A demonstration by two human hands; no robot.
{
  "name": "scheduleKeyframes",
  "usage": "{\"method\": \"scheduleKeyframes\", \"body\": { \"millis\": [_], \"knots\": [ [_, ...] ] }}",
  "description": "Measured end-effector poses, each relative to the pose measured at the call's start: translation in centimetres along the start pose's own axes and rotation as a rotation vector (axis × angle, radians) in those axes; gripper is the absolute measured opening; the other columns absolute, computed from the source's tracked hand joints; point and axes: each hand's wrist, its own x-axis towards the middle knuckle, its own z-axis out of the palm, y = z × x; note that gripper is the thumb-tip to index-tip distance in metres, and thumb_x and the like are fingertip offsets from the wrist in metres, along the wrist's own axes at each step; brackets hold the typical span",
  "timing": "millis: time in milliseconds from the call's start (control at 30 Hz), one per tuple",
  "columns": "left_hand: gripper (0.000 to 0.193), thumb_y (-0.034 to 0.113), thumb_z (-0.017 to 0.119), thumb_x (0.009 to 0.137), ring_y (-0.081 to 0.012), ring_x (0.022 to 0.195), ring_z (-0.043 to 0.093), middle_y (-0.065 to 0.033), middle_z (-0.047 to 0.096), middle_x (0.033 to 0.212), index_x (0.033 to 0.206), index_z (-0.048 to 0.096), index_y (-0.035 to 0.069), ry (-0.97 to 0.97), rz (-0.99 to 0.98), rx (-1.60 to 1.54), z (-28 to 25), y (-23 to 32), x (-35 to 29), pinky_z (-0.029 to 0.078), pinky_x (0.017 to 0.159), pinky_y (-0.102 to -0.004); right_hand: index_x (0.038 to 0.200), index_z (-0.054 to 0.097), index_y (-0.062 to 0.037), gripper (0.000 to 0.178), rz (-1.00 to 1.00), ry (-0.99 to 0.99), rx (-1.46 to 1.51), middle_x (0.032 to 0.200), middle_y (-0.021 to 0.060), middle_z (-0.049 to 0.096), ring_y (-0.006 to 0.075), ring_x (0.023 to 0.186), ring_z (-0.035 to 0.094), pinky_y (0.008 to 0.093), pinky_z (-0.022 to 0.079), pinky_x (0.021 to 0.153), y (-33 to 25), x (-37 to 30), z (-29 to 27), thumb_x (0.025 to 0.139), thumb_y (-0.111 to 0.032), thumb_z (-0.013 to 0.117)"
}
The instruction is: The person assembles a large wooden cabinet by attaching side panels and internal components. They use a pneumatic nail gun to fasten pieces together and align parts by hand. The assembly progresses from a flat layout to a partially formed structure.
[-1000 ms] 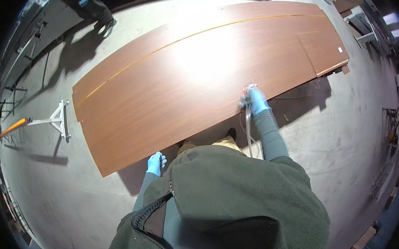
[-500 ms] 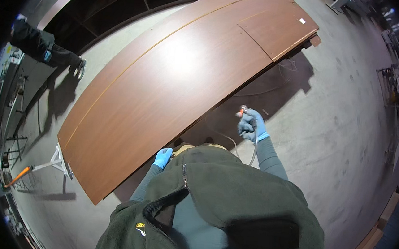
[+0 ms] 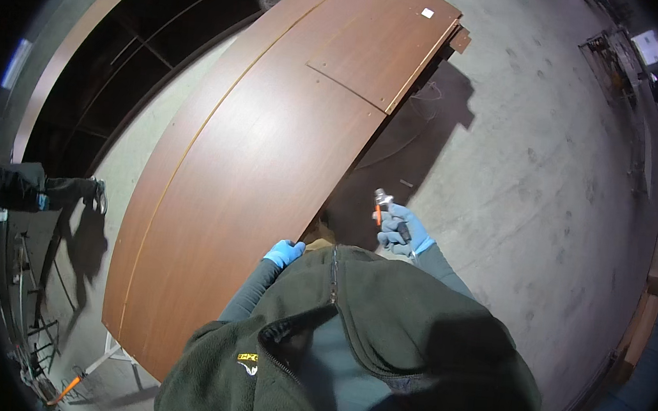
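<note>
A large brown wood-look panel lies raised in front of me, with one long edge beside my body. My left hand, in a blue glove, is closed at that near edge; its fingertips are partly hidden. Off the edge to the right, my right hand, in a blue and grey glove, is wrapped around a small hand tool. The tool has a silver head and an orange strip, and it points up and away from me, apart from the panel. Its exact kind is unclear.
White stand legs with an orange handle show under the panel's near left end. A dark curved structure stands behind the panel. Another person's dark-clothed legs are at the far left. Thin tubing lies on the floor in the panel's shadow.
My view has turned, so the panel appears more upright and shifted left. The right hand with the tool has come slightly lower, tool still held. The left hand stays at the panel's edge.
</note>
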Motion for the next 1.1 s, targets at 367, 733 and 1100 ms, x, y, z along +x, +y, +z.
{"method": "scheduleKeyframes", "body": {
  "millis": [367,733,1100],
  "knots": [
    [0.050,0.052,0.056,0.097,-0.0422,0.105,0.070,-0.0241,0.074,0.108,0.108,0.074,0.007,0.158,0.398,0.614,-3.6,24.5,6.9,0.055,0.093,-0.0502,0.114,0.064,-0.0089,0.025,-0.615,0.076,0.382,0.092,-0.0004,0.069,0.0101,0.075,0.068,0.0289,0.059,0.066,-15.9,-8.6,-12.6,0.092,-0.019,0.072],
    [0.073,0.049,0.069,0.088,-0.0402,0.139,0.047,-0.0223,0.051,0.148,0.146,0.054,0.008,0.676,0.585,0.769,3.5,50.5,16.8,0.038,0.113,-0.0547,0.106,0.068,-0.0107,0.017,-0.403,0.022,0.487,0.085,-0.0010,0.070,0.0118,0.071,0.068,0.0282,0.060,0.063,-36.5,-15.9,-22.5,0.092,-0.020,0.073],
    [0.082,0.046,0.073,0.084,-0.0401,0.141,0.043,-0.0231,0.045,0.154,0.151,0.048,0.006,0.844,0.442,0.713,0.5,63.2,24.8,0.036,0.115,-0.0523,0.105,0.065,-0.0121,0.019,0.005,0.155,0.063,0.085,0.0007,0.067,0.0089,0.070,0.066,0.0242,0.056,0.055,-57.2,-7.7,-18.2,0.098,-0.029,0.069]
  ]
}}
